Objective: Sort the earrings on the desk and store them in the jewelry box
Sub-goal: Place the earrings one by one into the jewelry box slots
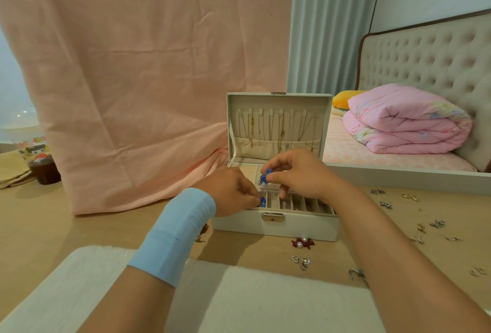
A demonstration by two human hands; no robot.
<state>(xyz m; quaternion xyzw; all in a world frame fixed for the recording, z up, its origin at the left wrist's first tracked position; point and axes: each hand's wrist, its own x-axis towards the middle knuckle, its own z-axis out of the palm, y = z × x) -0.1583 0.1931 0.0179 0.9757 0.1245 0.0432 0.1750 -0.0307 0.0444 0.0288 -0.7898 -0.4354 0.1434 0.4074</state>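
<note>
A white jewelry box (292,229) stands open on the wooden desk, its lid upright with chains hanging inside. My left hand (233,192) pinches a blue earring (263,202) over the front left slots of the box. Above the box's middle, my right hand (297,173) pinches a second blue earring (265,177). Loose on the desk lie a red earring pair with pearls (303,242), silver heart earrings (301,261), and several small silver and gold earrings (414,216) to the right.
A pink cloth (132,93) hangs behind the desk on the left. A dark cup (45,170) stands at far left. A mirror edge (409,173) at right reflects a bed with a pink quilt. White fabric (239,303) lies at the desk's near edge.
</note>
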